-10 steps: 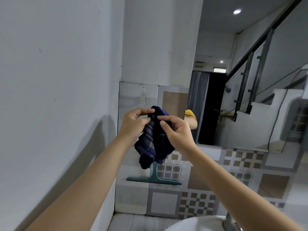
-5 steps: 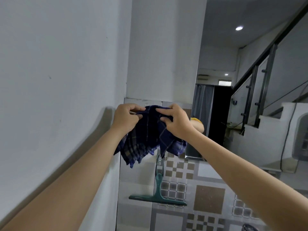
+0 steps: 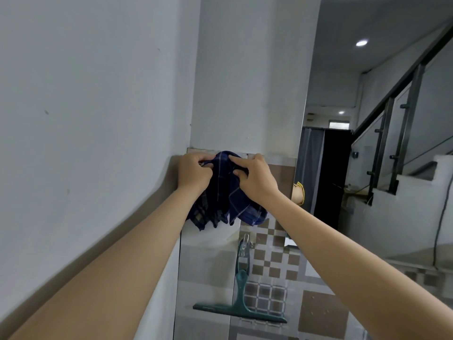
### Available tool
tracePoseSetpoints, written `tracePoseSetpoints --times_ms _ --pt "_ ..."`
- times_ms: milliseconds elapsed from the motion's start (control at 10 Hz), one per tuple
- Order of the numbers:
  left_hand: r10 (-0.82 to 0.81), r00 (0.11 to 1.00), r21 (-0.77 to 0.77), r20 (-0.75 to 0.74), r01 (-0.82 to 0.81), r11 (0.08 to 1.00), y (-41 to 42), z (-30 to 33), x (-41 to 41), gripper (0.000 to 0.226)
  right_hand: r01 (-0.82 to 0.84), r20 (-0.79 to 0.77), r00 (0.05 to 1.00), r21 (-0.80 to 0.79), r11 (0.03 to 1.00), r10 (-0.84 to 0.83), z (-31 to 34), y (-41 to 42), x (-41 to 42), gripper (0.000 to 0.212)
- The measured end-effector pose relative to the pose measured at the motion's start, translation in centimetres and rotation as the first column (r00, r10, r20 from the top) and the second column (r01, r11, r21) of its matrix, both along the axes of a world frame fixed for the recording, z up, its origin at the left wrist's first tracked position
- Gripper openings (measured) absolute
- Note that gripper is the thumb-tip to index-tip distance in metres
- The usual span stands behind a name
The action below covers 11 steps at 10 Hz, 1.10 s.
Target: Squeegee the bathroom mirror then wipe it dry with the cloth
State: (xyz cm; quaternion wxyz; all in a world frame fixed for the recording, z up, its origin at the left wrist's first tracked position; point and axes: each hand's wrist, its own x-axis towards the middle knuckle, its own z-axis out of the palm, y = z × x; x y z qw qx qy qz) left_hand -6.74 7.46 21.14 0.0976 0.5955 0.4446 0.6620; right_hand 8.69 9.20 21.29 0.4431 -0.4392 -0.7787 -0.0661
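Note:
A dark blue checked cloth (image 3: pixel 224 192) hangs bunched between both hands, up against the tiled wall. My left hand (image 3: pixel 192 171) pinches its top left edge. My right hand (image 3: pixel 255 177) grips its top right part, fingers curled into the fabric. A green squeegee (image 3: pixel 241 303) hangs on a wall hook below the cloth, blade down. The mirror (image 3: pixel 367 143) fills the right of the view and reflects a stair rail, a dark doorway and ceiling lights.
A plain grey wall (image 3: pixel 85 106) runs close along the left. Patterned brown and white tiles (image 3: pixel 269 263) cover the wall below the cloth. A metal hook (image 3: pixel 244 241) holds the squeegee handle.
Both hands have risen with the cloth and drawn closer to the wall. The cloth, spread wider half a second ago, is bunched again. The view has tilted upward.

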Motion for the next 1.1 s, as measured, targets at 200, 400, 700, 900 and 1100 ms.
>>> tracePoseSetpoints --times_ms 200,400,700,900,1100 --pt "0.027 0.997 0.02 0.074 -0.029 0.999 0.3 0.7 0.4 0.031 -0.01 -0.047 0.999 0.033 0.999 0.011 0.9 -0.2 -0.1 0.039" --pt "0.06 0.998 0.105 0.031 -0.063 0.992 0.2 2.8 0.4 0.039 0.059 -0.052 0.997 0.103 0.993 -0.054 3.1 -0.5 -0.2 0.037" --pt "0.005 0.99 0.07 0.138 -0.015 0.997 0.8 -1.4 1.5 0.025 -0.029 -0.262 0.965 -0.029 0.999 0.021 -1.9 -0.5 -1.3 0.037" --pt "-0.119 0.957 -0.012 0.266 0.127 0.992 -3.1 -2.3 2.0 0.035 -0.161 -0.483 0.871 -0.104 0.982 0.092 -4.5 -3.6 -0.7 0.039" --pt "-0.035 0.87 -0.049 0.492 0.068 0.996 -5.6 -5.6 1.2 0.036 -0.093 -0.645 0.764 -0.099 0.991 0.007 -6.9 -6.1 2.1 0.032"
